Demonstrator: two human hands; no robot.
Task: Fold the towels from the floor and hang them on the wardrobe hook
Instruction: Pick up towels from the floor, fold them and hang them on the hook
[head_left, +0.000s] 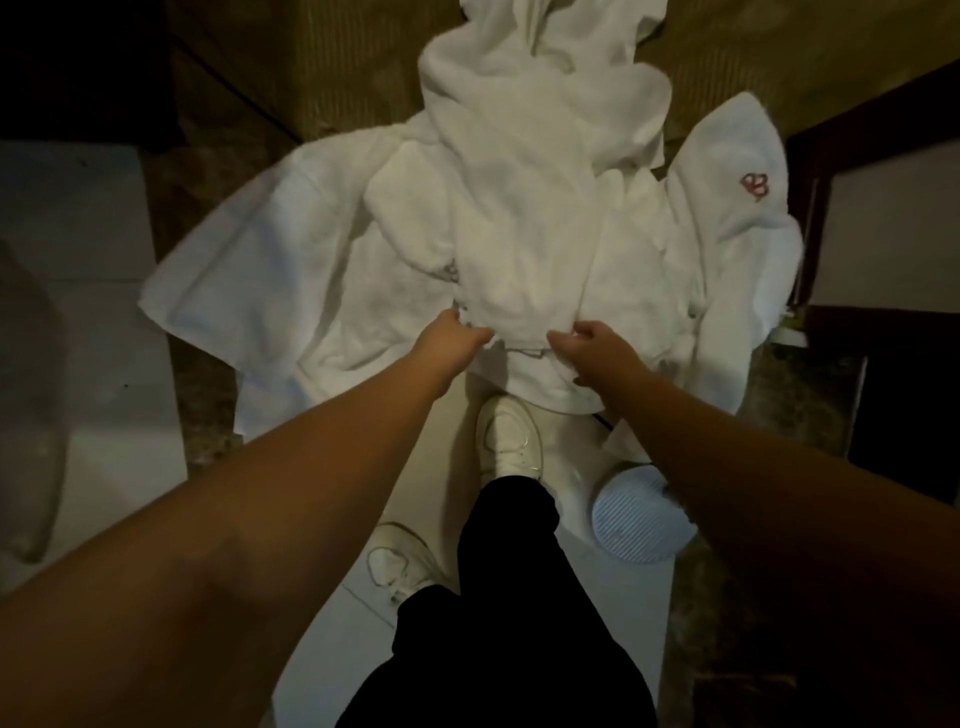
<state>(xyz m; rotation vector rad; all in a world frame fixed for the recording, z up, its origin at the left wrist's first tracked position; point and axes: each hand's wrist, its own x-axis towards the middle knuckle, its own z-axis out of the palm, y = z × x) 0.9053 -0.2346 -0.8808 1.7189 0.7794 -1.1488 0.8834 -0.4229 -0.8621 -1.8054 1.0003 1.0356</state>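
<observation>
- Left grip: fingers curled round the near edge of the top towel.
- Right grip: the same edge is pinched, close beside the left.
- White towels: heaped on the floor, one marked with a red monogram.
- White shoes: placed just below the heap.

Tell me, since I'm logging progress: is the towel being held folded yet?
Not folded. The towel hangs bunched and creased from the left hand and right hand, both pinching its near edge.
</observation>
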